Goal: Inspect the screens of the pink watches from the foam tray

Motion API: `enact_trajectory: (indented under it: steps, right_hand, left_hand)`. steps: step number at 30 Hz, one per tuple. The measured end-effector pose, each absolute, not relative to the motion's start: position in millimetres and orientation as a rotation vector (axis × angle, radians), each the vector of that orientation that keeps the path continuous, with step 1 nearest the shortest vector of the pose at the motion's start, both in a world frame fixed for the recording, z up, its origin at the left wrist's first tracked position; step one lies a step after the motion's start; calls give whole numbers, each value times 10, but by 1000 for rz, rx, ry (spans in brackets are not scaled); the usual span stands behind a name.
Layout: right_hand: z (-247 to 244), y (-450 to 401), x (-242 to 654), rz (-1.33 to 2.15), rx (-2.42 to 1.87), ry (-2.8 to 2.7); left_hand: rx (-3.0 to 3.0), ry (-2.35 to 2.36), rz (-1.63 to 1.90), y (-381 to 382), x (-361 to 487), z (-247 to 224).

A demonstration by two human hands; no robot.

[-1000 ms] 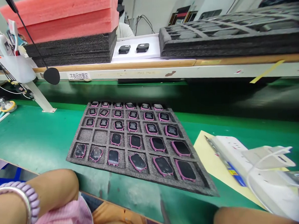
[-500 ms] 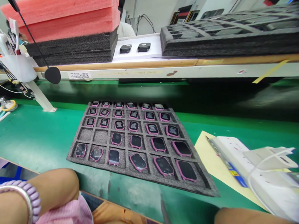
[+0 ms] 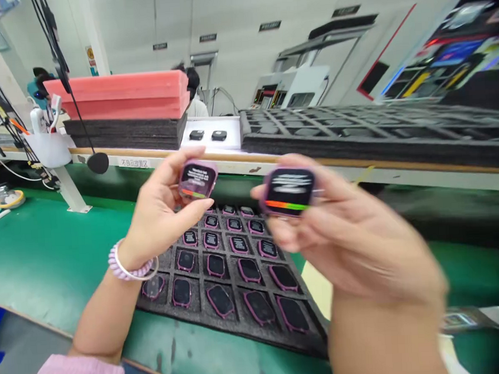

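above the grey foam tray (image 3: 236, 335), the left hand (image 3: 161, 214) is pinching a pink smartwatch case (image 3: 198, 179) between thumb and fingertips, the right hand (image 3: 353, 243) is pinching a second case (image 3: 289, 191), screens being checked, each seemingly needing a foam cell next.

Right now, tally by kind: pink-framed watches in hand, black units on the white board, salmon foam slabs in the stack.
Pink-framed watches in hand: 2, one each in the left hand and the right hand
Black units on the white board: 2
Salmon foam slabs: 2
Total: 6
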State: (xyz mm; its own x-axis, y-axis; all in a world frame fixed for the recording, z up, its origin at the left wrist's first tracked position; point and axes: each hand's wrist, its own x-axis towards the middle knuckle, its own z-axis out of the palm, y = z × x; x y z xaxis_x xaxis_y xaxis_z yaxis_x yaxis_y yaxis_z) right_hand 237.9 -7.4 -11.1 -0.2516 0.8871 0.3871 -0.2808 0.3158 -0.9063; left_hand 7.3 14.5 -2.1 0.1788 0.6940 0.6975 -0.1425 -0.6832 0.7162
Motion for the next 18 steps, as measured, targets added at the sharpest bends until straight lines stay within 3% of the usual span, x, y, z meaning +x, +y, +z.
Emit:
enact_trajectory:
  steps: [4, 18]
  right_hand:
    - [-176, 155, 2189, 1435, -523, -1307]
    - [-293, 288, 2141, 1353, -555, -1264]
  left_hand:
    - [1707, 566, 1412, 413, 223, -196]
    - [1527, 531, 1305, 447, 298, -252]
